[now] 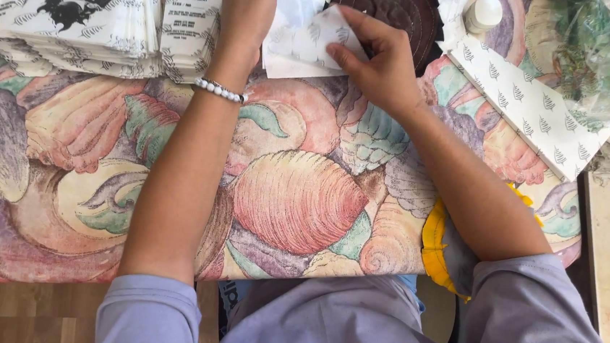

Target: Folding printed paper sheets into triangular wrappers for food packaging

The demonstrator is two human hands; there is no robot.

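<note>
Two bare hands work at the far edge of a table under a shell-printed cloth (pixel 295 200): the right hand (pixel 375 64) pinches one thin white paper sheet (pixel 308 45) with a small leaf print, fingers pressed together on its folded corner, while the left hand (pixel 249 7) lies on the sheet's other side, its fingers cut off by the frame, so I cannot tell their grip. Around them lie several stacks of printed paper bags (pixel 78 16), one long flat leaf-print sheet (pixel 535 110), one small white bottle (pixel 483 15), one round dark stitched mat (pixel 394 8) and one crinkled green plastic bag (pixel 604 57)

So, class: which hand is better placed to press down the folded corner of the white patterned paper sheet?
Probably the right hand: its fingertips already pinch the folded corner of the white patterned paper sheet. The left hand rests on the sheet's far edge.
</note>
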